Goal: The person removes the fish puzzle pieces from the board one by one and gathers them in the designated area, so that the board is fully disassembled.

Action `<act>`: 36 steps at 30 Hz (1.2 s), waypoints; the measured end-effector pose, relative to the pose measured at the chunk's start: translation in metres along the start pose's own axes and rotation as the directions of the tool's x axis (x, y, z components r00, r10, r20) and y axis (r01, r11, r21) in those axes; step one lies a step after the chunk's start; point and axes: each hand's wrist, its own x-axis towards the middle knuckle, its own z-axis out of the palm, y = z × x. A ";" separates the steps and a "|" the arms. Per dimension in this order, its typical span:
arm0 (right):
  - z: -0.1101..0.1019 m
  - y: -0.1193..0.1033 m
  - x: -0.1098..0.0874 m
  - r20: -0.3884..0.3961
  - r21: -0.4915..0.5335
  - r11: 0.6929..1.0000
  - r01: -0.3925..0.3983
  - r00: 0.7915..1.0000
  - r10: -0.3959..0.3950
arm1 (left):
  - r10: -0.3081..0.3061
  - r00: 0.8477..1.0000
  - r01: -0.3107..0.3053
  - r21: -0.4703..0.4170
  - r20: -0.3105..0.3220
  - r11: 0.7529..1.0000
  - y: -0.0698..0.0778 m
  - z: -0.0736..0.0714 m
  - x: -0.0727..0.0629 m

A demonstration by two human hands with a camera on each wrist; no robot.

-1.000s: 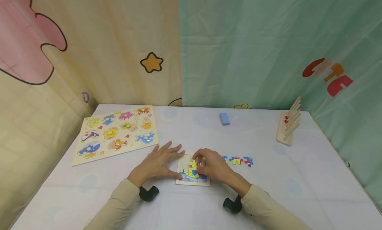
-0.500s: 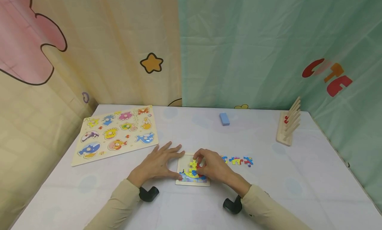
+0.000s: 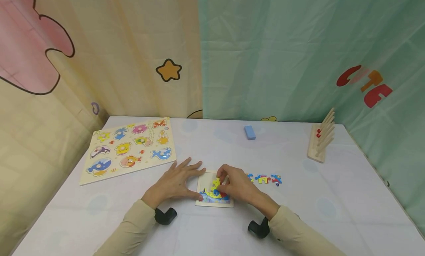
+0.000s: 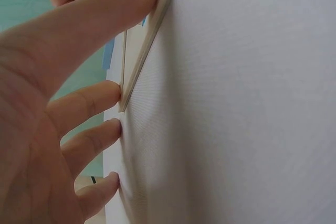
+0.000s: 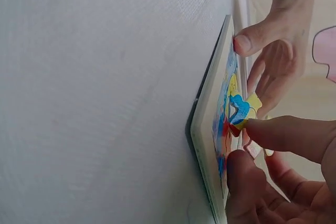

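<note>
Your right hand (image 3: 237,184) pinches a piece (image 5: 241,109), tilted over the tray (image 3: 212,205); your left hand (image 3: 176,180) spreads its fingers, thumb on the tray. You're seemingly fitting it; next calls for aligning tabs, then pressing flat.

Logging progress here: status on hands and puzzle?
Right hand pinching puzzle piece, tilted over tray. Left hand touching tray. Tray partly filled. Loose pieces to right, nothing visibly blocking.
</note>
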 end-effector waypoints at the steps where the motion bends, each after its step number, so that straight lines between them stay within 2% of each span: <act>1: 0.000 0.000 0.000 0.003 0.005 1.000 0.008 1.000 -0.008 | 0.001 1.000 -0.001 -0.001 -0.001 1.000 0.000 0.000 0.000; 12: -0.005 0.002 0.001 0.032 0.057 0.998 0.039 0.999 -0.041 | -0.005 1.000 0.005 -0.001 0.005 1.000 0.001 -0.001 0.000; 20: -0.004 0.002 0.000 0.050 0.074 0.997 0.002 0.999 -0.006 | -0.010 1.000 0.010 0.005 0.006 1.000 0.000 0.000 0.001; 28: -0.005 0.004 -0.001 0.056 0.138 0.989 0.048 0.997 -0.056 | -0.009 1.000 0.009 -0.005 0.009 1.000 -0.001 0.001 0.001; 31: -0.008 0.006 -0.002 0.045 0.176 0.984 0.035 0.998 -0.043 | -0.005 1.000 0.005 0.000 0.008 1.000 -0.002 0.001 0.000; 36: -0.013 0.012 -0.008 0.038 0.230 0.972 -0.056 0.998 0.049 | 0.001 1.000 -0.001 0.004 0.006 1.000 -0.001 0.001 0.000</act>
